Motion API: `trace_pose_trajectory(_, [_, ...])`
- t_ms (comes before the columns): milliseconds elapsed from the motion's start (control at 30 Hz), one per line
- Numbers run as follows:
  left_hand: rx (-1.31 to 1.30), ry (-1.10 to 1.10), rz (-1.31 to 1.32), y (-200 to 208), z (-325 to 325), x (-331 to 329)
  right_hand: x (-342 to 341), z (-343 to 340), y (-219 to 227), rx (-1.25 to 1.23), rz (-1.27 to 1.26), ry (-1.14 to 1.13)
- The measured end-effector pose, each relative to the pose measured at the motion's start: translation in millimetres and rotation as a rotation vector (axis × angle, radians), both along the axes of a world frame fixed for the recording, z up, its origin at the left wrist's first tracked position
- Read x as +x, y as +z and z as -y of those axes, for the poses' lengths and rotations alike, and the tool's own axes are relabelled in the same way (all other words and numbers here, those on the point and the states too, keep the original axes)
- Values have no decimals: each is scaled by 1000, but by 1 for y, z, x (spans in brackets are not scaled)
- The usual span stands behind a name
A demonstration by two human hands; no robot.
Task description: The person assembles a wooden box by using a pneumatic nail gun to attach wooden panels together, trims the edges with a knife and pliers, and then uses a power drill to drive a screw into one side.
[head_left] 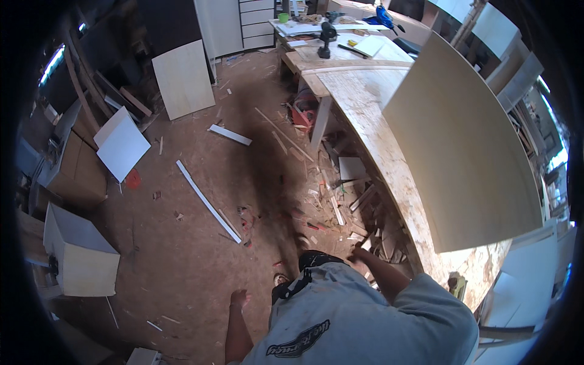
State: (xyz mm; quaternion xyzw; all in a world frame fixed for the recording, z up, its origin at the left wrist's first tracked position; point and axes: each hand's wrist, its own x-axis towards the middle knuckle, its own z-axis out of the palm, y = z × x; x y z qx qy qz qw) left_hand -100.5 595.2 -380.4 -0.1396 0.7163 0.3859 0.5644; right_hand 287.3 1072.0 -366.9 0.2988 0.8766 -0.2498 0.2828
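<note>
Plywood sheet (462, 152) — a large pale panel — stands tilted on the long work surface (371, 115) at the person's right, its lower edge resting near the surface's front rim and its top leaning away. Neither hand has hold of it. The right hand (359, 252) reaches forward and down toward the heap of wood scraps (359, 207) under the surface's edge; its fingers are blurred, so how far open it is cannot be told, nor whether it grips anything. The left hand (239, 298) hangs low by the person's side, fingers loosely curled, apparently holding nothing.

The panel looks unsupported by any hand, so a knock against the surface from the reaching arm could, judging by its lean, set it sliding off the rim toward the person. The offcuts underfoot are a tripping risk — thin white strips (207, 201) and splinters lie scattered over the dirt floor (182, 255).

Open room lies to the left and ahead, where the floor is mostly bare apart from the strips. Further left, 1 white box (82, 255) and 2 leaning boards (182, 79) hem that side. A drill (326, 38) stands well apart at the surface's far end.
</note>
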Motion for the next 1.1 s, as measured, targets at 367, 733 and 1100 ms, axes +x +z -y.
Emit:
trace_pose_trajectory(367, [260, -584, -421, 8, -204, -248, -207, -131, -107, -278, 3, -525])
trace_pose_trajectory(733, [-87, -1214, -273, 30, -198, -573, -669, -182, 200, -368, -828, -798])
trace_pose_trajectory(1100, [-48, -1789, -26, -12, -509, -638, -470, 336, 104, 444, 44, -2633])
